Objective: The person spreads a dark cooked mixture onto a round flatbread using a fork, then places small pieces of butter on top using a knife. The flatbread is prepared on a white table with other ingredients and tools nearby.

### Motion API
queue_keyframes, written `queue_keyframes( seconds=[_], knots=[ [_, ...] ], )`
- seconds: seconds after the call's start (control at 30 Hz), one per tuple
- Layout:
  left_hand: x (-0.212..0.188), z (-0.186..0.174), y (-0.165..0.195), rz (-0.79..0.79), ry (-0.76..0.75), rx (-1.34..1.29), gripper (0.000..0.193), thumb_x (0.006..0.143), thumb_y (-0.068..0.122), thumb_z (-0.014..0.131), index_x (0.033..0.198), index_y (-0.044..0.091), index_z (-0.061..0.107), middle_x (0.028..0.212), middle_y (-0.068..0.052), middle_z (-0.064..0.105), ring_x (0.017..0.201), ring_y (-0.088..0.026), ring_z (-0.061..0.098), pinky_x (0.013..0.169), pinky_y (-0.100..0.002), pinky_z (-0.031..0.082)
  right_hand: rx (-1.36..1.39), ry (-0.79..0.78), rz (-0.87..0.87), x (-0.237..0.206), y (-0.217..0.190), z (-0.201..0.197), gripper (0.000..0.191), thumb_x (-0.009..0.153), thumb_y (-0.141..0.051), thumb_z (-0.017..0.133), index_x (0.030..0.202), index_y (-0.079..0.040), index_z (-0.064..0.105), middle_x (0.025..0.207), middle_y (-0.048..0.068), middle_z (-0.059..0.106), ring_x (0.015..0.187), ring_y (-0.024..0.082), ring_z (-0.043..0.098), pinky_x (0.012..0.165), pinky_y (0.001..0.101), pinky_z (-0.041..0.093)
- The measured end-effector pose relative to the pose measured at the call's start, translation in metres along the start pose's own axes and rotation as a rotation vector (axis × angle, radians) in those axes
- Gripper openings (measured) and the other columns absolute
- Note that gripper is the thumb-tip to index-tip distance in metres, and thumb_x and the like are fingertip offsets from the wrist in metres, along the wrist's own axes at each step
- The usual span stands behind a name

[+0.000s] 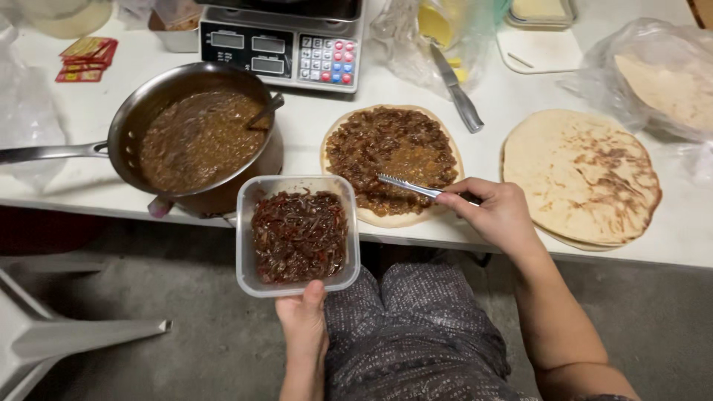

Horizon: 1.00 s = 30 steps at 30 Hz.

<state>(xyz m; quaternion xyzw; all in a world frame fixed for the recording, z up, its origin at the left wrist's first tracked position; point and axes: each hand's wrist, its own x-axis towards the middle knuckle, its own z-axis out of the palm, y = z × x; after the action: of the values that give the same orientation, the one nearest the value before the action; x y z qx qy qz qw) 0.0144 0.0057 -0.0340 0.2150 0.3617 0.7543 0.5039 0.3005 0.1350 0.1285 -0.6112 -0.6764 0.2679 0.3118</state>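
Note:
My left hand (303,318) holds a clear square plastic container (298,236) of dark shredded filling by its near edge, off the table's front edge. My right hand (496,213) grips metal tongs (407,186), whose tips rest over a round flatbread (391,163) spread with brown saucy filling. The flatbread lies flat on the white table (89,111), just right of the container.
A steel pan (197,134) of brown sauce with a spoon stands at the left, its handle pointing left. A weighing scale (286,44) sits behind. Plain flatbreads (581,177) are stacked at right, more in a plastic bag (665,78). A knife (457,89) lies behind.

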Motion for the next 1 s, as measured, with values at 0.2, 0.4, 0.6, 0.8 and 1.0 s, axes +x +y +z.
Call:
queue_keyframes(
  seconds=[0.2, 0.4, 0.6, 0.8, 1.0],
  knots=[
    [0.000, 0.033, 0.027, 0.012, -0.015, -0.029, 0.077, 0.082, 0.015, 0.084, 0.146, -0.001, 0.044, 0.138, -0.015, 0.058, 0.122, -0.027, 0.060, 0.105, -0.041, 0.051, -0.088, -0.005, 0.012, 0.008, 0.002, 0.011, 0.028, 0.083, -0.041, 0.079, 0.097, -0.017, 0.083, 0.063, 0.001, 0.073, 0.054, 0.009, 0.067, 0.052, 0.0264, 0.050],
    [0.001, 0.033, 0.029, 0.002, -0.024, -0.034, 0.075, 0.082, 0.014, 0.083, 0.145, -0.001, 0.045, 0.138, -0.015, 0.059, 0.122, -0.026, 0.061, 0.107, -0.042, 0.050, -0.424, 0.026, 0.033, 0.006, 0.006, 0.008, 0.041, 0.080, -0.056, 0.078, 0.098, -0.020, 0.083, 0.047, 0.008, 0.060, 0.042, 0.020, 0.058, 0.049, 0.0336, 0.044],
    [0.000, 0.032, 0.027, 0.018, -0.032, -0.018, 0.074, 0.083, 0.015, 0.083, 0.145, -0.003, 0.047, 0.136, -0.015, 0.060, 0.120, -0.026, 0.061, 0.107, -0.042, 0.049, -0.304, 0.088, 0.038, 0.004, 0.008, -0.004, 0.039, 0.078, -0.054, 0.079, 0.096, -0.019, 0.082, 0.051, 0.003, 0.065, 0.043, 0.016, 0.060, 0.046, 0.0323, 0.044],
    [0.000, 0.035, 0.029, 0.048, -0.031, 0.031, 0.079, 0.081, 0.020, 0.085, 0.146, -0.001, 0.044, 0.141, -0.014, 0.057, 0.127, -0.026, 0.057, 0.112, -0.043, 0.043, -0.305, 0.020, 0.045, 0.002, 0.002, 0.006, 0.035, 0.079, -0.052, 0.078, 0.097, -0.021, 0.084, 0.048, 0.007, 0.063, 0.042, 0.019, 0.058, 0.048, 0.0332, 0.044],
    [0.001, 0.034, 0.029, 0.033, -0.023, 0.062, 0.080, 0.082, 0.023, 0.085, 0.146, -0.003, 0.045, 0.142, -0.015, 0.057, 0.128, -0.027, 0.056, 0.114, -0.045, 0.042, -0.471, 0.031, -0.035, -0.002, -0.002, -0.004, 0.032, 0.083, -0.051, 0.079, 0.098, -0.023, 0.084, 0.052, 0.005, 0.066, 0.044, 0.017, 0.059, 0.049, 0.0319, 0.045]
  ],
)
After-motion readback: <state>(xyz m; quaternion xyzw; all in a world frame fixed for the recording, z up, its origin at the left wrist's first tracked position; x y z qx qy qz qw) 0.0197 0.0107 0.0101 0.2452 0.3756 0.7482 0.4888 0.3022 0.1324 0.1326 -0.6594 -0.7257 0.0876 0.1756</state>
